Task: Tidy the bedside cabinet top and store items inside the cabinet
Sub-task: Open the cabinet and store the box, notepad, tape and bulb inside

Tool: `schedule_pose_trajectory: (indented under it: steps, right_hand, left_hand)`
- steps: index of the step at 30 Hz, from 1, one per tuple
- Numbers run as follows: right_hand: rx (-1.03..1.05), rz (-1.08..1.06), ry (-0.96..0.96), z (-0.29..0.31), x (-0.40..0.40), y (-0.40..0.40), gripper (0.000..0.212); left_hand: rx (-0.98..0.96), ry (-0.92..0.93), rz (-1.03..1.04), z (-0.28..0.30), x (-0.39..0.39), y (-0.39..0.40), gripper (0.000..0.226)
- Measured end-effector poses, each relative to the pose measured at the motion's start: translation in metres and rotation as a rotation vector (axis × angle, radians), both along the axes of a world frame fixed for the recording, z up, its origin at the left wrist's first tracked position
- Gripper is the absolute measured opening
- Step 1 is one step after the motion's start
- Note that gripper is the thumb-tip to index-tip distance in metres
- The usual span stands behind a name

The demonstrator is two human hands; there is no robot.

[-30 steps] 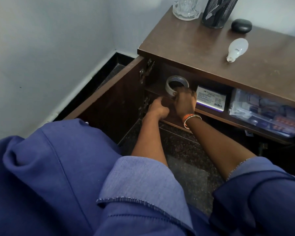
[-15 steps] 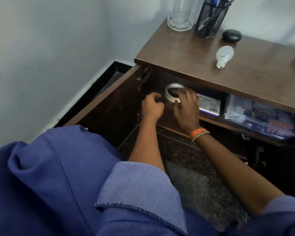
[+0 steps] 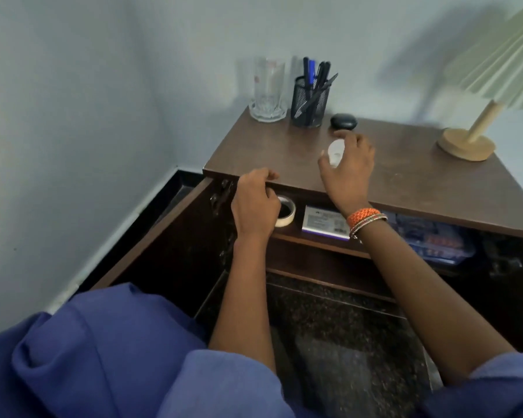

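We reach our right hand (image 3: pixel 346 167) over the cabinet top (image 3: pixel 405 182), fingers spread and curving down around the light bulb (image 3: pixel 335 151), which lies on its side just in front of the black case (image 3: pixel 343 121). The fingers arch over the bulb with the thumb out to the near side, but we cannot tell whether they have closed on it; it looks like a reach, not a firm hold. The bulb seems the next thing to go inside, being loose on the top and likely to roll. Our left hand (image 3: pixel 254 203) hangs at the cabinet's front edge, near its left corner, fingers curled loosely with the fingertips against the lip of the top, and it holds nothing we can see; we judge it is steadying us there. Just behind it, on the shelf under the top, sits the roll of tape (image 3: pixel 287 211), flat, with the small box (image 3: pixel 325 221) beside it and a clear packet (image 3: pixel 429 239) farther right. The door (image 3: pixel 163 233) stands wide open to the left, which keeps the shelf reachable. At the back of the top the glass (image 3: pixel 267 90) and the pen holder (image 3: pixel 310 102) stand upright together, and the lamp (image 3: pixel 471 137) stands at the far right. Both forearms stretch forward from blue sleeves (image 3: pixel 224 384), the right one raised higher, wrist cocked down over the bulb.
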State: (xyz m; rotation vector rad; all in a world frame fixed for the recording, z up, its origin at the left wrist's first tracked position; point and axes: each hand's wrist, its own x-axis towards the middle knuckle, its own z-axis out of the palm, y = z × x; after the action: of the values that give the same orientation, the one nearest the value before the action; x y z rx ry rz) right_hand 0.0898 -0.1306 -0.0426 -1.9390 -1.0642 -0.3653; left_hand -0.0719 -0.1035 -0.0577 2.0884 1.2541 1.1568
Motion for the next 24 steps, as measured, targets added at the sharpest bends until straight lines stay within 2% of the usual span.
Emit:
schedule_pose_trajectory:
  steps: [3, 5, 8, 14, 19, 24]
  right_hand:
    - [-0.139, -0.040, 0.117, -0.001, 0.013, 0.015, 0.056]
    - [-0.211, -0.045, 0.186, -0.005, 0.018, 0.023, 0.069]
    - [-0.229, -0.040, 0.239, -0.009, 0.021, 0.027, 0.076]
    - [-0.186, -0.033, 0.264, -0.010, 0.021, 0.029, 0.069]
    - [-0.273, -0.016, 0.159, -0.013, 0.020, 0.028, 0.059]
    - [-0.271, 0.002, 0.107, -0.015, 0.021, 0.027, 0.050]
  left_hand:
    - [0.094, 0.130, -0.065, -0.003, 0.009, 0.001, 0.050]
    - [0.093, 0.220, -0.083, -0.009, 0.014, 0.001, 0.062]
    - [0.069, 0.289, -0.075, -0.019, 0.020, -0.002, 0.075]
    - [-0.006, 0.374, -0.071, -0.029, 0.028, -0.003, 0.072]
    - [-0.042, 0.329, -0.067, -0.026, 0.030, -0.002, 0.068]
    - [-0.043, 0.286, -0.067, -0.029, 0.028, -0.001, 0.065]
